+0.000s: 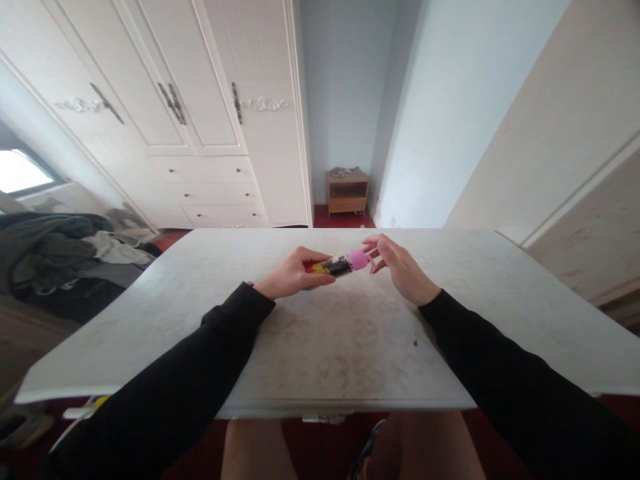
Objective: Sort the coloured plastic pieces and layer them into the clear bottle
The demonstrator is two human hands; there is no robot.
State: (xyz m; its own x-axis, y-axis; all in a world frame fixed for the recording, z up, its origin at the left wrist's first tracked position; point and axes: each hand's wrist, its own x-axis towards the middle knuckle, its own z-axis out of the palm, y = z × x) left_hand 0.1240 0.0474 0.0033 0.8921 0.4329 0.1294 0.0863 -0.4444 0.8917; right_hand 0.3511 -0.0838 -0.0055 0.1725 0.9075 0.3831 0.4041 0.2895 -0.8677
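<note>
My left hand (295, 272) is closed around a small clear bottle (337, 266) with black, yellow and red showing on its body. The bottle lies nearly sideways in the grip, above the table, its pink cap (358, 260) pointing right. My right hand (395, 263) is beside the cap, fingers apart and slightly bent. Its fingertips come very close to the cap's end; whether they touch it I cannot tell. The palm side of my left hand and the lower end of the bottle are hidden.
A pale, stained table (330, 360) spans the area before me, its front edge above my legs. Dark clothes (55, 260) are heaped at the left. Behind stand a white wardrobe (215, 133) and a small wooden cabinet (348, 193).
</note>
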